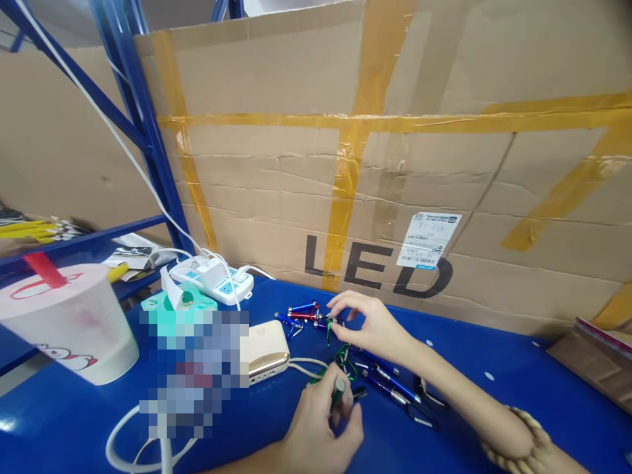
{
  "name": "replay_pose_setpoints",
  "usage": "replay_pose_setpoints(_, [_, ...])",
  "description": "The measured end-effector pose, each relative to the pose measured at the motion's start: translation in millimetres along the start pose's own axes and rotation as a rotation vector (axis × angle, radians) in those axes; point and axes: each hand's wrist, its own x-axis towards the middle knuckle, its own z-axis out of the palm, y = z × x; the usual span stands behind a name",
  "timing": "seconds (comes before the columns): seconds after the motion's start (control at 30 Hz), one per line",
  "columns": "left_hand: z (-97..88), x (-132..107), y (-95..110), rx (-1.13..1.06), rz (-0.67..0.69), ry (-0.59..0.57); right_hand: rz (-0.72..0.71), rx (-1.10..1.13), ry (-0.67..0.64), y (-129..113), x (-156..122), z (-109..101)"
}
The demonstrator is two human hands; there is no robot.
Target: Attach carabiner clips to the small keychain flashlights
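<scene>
My left hand (320, 421) is low in the view, its fingers closed around a green metal tube (340, 388) with a silver end. My right hand (370, 327) reaches across from the right, its fingertips pinching a small dark metal piece (334, 320). Just left of those fingertips lie several short metal tubes in blue and red (300, 311) with small clips. Below my right hand is a tangle of green carabiner clips (345, 362). Several blue metal pens (388, 385) lie beside it, and black clips (427, 395) sit to their right.
The blue table (494, 368) holds a gold-and-white power bank (265, 350) with a cable, a plastic cup (69, 322) with a red straw, and a white power strip (212, 280). A blurred patch hides the area left of the power bank. A cardboard box marked LED and a blue rack stand behind.
</scene>
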Motion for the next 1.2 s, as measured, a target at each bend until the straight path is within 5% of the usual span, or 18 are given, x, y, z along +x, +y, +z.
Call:
replay_pose_setpoints(0.17, [-0.3, 1, -1, -0.021, 0.027, -0.006, 0.227, 0.460, 0.038, -5, -33, -26])
replay_pose_setpoints(0.3, [0.5, 0, -2, -0.016, -0.002, -0.122, 0.500, 0.744, -0.094, -3, -80, -26])
replay_pose_setpoints(0.47, [-0.4, 1, -3, 0.017, -0.003, -0.155, 0.683, 0.681, -0.144, -4, -127, -15])
replay_pose_setpoints(0.9, [2.8, -2, 4, 0.178, -0.001, -0.360, 0.651, 0.501, 0.046, -15, -155, -27])
replay_pose_setpoints(1.07, [18.3, -8, 12, 0.063, -0.097, -0.361, 0.489, 0.453, 0.066, -22, -155, -32])
replay_pose_setpoints(1.2, [43.6, -12, 25, -0.046, -0.103, -0.363, 0.567, 0.575, 0.074, -26, -160, -30])
